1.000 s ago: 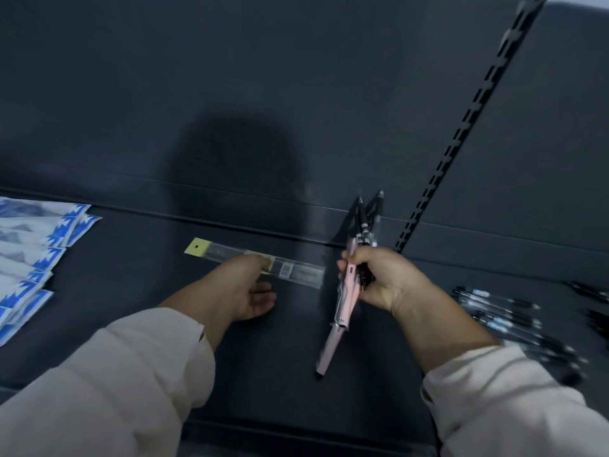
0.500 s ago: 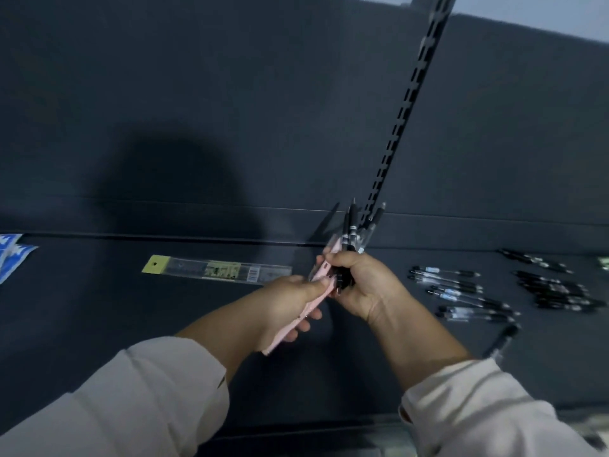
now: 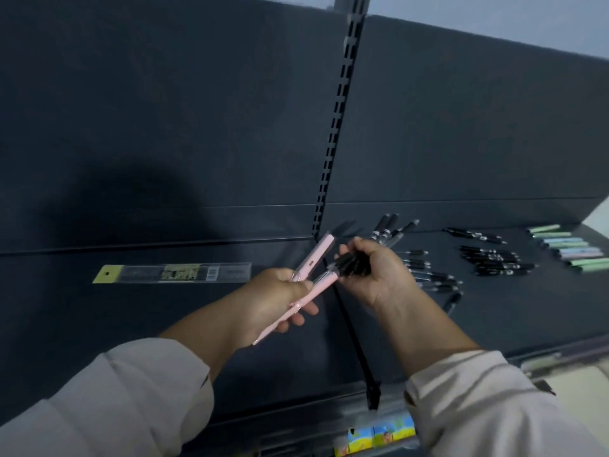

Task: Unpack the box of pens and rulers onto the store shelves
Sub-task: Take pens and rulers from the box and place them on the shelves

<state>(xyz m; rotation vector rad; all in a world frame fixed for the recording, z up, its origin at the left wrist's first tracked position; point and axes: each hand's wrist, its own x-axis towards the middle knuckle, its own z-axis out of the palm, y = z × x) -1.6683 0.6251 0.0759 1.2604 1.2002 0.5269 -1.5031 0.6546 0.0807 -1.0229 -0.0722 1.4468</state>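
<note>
The left grip (image 3: 271, 301) pinched two pink pens (image 3: 317, 252), crossed over each other. The right grip (image 3: 375, 282) was closed round a bundle of black pens (image 3: 354, 265). Both were held above the shelf (image 3: 164, 324), near its divider (image 3: 354, 344). The packaged ruler (image 3: 171, 273) lay toward the shelf's back edge, on the left. The crossed pink pens looked loosely pinched, so one could slip and roll off the front edge. The crowded black bundle might also shed a pen onto the sorted rows (image 3: 431, 278) on the right, scattering them.
</note>
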